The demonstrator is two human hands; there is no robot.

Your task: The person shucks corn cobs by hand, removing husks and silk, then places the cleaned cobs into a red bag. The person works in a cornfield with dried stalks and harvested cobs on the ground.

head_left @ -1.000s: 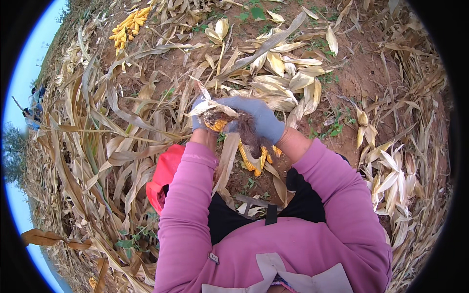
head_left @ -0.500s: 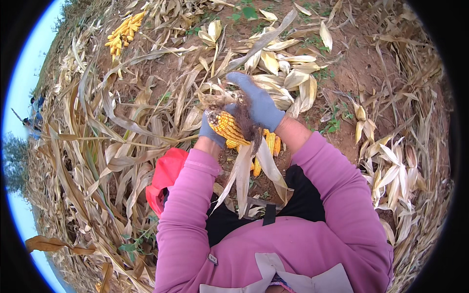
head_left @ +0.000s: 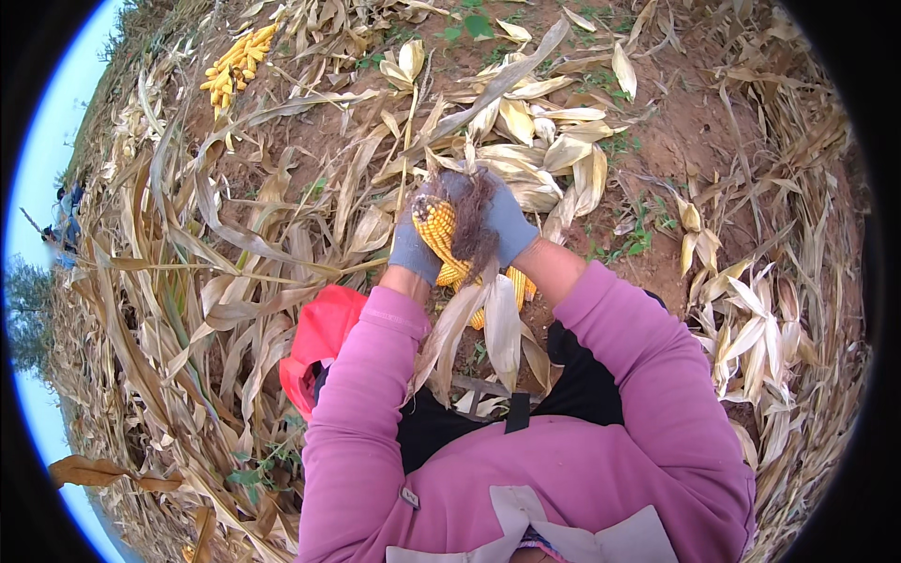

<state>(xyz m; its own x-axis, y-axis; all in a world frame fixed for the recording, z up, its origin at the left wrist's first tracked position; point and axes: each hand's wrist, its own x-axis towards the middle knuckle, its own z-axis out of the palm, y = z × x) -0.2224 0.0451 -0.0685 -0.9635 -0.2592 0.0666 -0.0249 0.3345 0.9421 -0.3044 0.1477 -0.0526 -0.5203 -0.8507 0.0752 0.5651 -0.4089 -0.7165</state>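
Yellow corn cob (head_left: 439, 236) half-stripped, tilted upright, brown silk tuft (head_left: 477, 225) draped over it, pale dry husks (head_left: 488, 328) hanging below.

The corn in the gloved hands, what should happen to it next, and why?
Probably pull the brown silk off the corn with the right hand, since it clings to the yellow kernels, while the left hand holds the cob and peeled husks hang below.

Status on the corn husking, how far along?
Done: a pile of bare yellow cobs lies far left, loose husks ahead. In hand: left hand holds a half-stripped cob, right hand grips its brown silk; husk leaves hang below. Left: freeing this cob.
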